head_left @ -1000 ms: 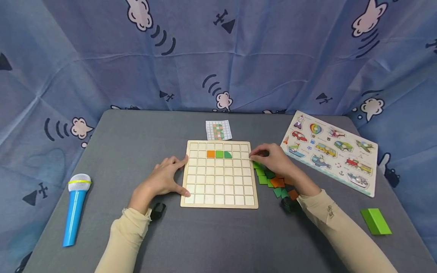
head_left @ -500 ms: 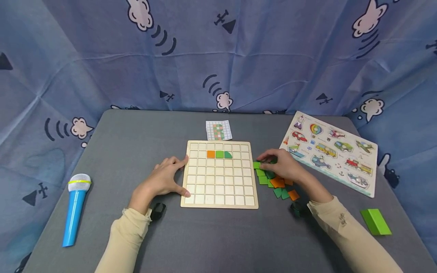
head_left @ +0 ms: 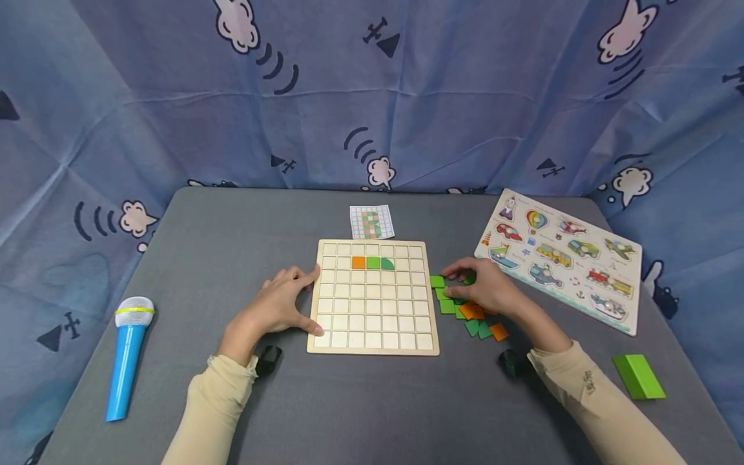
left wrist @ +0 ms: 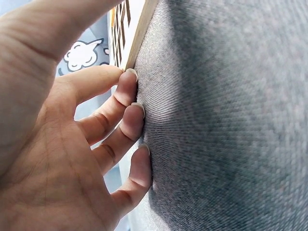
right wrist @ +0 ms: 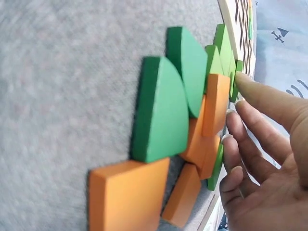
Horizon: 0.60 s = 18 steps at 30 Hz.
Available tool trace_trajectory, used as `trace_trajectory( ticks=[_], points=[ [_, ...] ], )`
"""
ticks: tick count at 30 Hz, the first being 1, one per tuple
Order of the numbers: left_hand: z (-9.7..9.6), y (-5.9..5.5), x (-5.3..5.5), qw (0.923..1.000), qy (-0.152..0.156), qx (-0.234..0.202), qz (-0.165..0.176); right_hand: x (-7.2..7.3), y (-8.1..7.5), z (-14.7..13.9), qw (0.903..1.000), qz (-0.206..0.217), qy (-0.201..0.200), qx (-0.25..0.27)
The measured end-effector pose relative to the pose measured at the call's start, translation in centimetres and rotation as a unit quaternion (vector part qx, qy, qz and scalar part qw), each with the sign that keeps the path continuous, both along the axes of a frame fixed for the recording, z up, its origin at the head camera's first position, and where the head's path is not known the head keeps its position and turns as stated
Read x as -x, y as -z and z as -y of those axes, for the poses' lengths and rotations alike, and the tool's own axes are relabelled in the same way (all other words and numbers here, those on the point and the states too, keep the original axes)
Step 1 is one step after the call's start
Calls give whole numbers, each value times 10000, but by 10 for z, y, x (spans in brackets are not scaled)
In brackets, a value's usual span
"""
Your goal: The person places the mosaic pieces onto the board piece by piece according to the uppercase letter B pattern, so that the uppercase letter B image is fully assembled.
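A wooden grid board (head_left: 373, 354) lies mid-table. One of its upper rows holds an orange square (head_left: 358, 263), a light green square (head_left: 372, 263) and a dark green quarter-circle (head_left: 387, 263). My left hand (head_left: 278, 302) rests at the board's left edge, thumb and forefinger spread apart on it; in the left wrist view the other fingertips (left wrist: 140, 163) touch the cloth. My right hand (head_left: 488, 284) is over a pile of tiles (head_left: 472, 311) right of the board. Its thumb and forefinger are apart, and one digit (right wrist: 245, 84) touches a light green tile (right wrist: 237, 72).
A small pattern card (head_left: 372, 222) lies behind the board. To the back right is a picture puzzle board (head_left: 558, 258) with vehicles. A green block (head_left: 640, 377) stands at the right, and a blue toy microphone (head_left: 129, 358) lies at the left. A patterned curtain (head_left: 325, 97) hangs behind.
My right hand has drawn back from the board's right edge to the tile pile, moving right and slightly nearer. My left hand and the pieces on the board stay put.
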<state>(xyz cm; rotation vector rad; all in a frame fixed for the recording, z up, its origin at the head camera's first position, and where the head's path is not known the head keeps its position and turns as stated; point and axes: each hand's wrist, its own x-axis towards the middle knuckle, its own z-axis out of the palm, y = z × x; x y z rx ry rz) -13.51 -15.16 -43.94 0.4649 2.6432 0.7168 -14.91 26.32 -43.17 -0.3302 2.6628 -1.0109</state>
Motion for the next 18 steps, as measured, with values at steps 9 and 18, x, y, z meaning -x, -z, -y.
trace_trajectory(
  ticks=[9,18],
  points=[
    [0,0,0,10000,-27,35,-6,0,7,5,9998,-186,88,-39],
    [0,-1,-1,10000,-28,55,-31,1,10,7,9998,-156,95,-97]
  ],
)
